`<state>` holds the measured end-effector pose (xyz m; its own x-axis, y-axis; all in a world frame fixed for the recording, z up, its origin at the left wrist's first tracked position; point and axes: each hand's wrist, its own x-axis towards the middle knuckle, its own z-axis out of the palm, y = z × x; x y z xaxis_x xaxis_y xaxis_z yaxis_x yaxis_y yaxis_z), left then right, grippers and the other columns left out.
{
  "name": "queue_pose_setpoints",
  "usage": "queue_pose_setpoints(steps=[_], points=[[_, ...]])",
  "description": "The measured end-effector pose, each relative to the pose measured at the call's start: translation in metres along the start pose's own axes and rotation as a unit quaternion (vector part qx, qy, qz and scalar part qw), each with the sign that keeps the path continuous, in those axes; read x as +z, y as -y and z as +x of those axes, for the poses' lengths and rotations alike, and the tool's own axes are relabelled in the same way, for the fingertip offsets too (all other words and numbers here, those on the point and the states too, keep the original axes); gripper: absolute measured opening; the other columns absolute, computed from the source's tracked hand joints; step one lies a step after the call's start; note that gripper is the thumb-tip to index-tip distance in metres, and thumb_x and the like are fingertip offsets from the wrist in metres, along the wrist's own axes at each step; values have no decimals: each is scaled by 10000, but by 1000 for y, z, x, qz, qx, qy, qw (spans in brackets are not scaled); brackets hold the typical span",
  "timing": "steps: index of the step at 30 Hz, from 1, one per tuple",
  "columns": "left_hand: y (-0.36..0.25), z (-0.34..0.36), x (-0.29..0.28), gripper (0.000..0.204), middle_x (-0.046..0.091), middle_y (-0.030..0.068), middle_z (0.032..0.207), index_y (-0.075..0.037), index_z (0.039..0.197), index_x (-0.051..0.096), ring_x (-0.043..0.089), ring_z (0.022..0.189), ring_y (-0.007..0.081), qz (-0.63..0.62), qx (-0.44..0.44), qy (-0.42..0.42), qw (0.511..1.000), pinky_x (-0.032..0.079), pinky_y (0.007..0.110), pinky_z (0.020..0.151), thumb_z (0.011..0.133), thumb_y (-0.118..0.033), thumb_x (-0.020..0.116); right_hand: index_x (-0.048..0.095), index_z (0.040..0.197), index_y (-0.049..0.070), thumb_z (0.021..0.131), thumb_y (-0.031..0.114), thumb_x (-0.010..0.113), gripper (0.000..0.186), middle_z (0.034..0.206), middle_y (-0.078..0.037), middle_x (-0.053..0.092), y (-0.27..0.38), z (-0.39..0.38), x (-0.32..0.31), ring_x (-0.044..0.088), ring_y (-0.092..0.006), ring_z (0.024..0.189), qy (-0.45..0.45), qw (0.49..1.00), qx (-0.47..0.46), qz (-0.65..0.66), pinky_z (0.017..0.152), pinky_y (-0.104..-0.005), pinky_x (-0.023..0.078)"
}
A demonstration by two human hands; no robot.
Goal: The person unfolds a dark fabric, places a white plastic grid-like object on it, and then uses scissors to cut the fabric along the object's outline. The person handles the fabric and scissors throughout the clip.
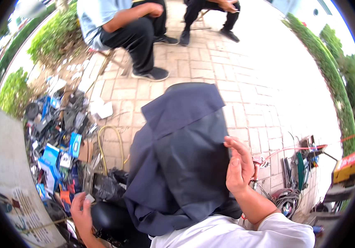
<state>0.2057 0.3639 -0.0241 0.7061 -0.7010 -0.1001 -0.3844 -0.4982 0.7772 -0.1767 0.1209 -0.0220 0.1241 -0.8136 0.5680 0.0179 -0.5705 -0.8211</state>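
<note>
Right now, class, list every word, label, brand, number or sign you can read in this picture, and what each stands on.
None can be read with certainty.
Pale panel, left: rows of dark print, too small and blurred.
Red-and-yellow object, right: pale marks on red, too blurred.
Blue box: pale marks, too small.

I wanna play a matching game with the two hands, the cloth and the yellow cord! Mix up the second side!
1. left hand
2. right hand
3. cloth
4. yellow cord

A. dark, in the picture's middle
B. a small pale thing at its fingertips
C. curved on the paving, left of the cloth
D. raised beside the cloth's right edge

Pairs: 1-B, 2-D, 3-A, 4-C
</note>
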Motion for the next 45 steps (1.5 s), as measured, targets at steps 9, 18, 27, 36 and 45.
queue_pose_setpoints(steps=[9,18,27,36,45], points=[[-191,-10,161,576,480,171,1358,63,1369,407,502,1217,260,-171,155,266,936,404,364,1029,879,-131,641,506,1259,-44,906,125,624,409,1170,-135,579,17,-1,-67,552,-150,1004,-40,961,275,0,886,-302,452],[-135,-41,188,680,424,174,1400,66,1415,315,437,1258,283,-395,66,228,888,320,410,1084,883,-176,662,410,1333,-126,802,332,744,777,1150,-244,602,2,3,-70,615,-246,1014,113,882,454,64,817,-329,499],[-175,-9,193,465,533,118,1299,9,1352,422,543,1150,240,-461,-8,333,822,426,373,988,973,-246,507,423,1290,-121,743,158,768,704,1152,-205,589,-15,25,-42,613,-242,1014,78,800,500,322,814,-347,521],[-221,35,200,362,629,105,1154,-18,1215,548,612,1043,225,-431,-60,388,812,485,380,915,978,-286,496,589,1123,5,771,201,721,424,1087,-135,655,-15,75,-59,655,-230,938,103,739,567,349,852,-398,533],[-233,54,220,378,659,74,1107,-59,1175,589,631,1007,220,-453,-111,414,781,504,353,875,927,-344,592,596,1077,0,797,219,698,370,996,-135,678,-38,70,-76,682,-199,826,116,728,571,362,769,-359,578]])
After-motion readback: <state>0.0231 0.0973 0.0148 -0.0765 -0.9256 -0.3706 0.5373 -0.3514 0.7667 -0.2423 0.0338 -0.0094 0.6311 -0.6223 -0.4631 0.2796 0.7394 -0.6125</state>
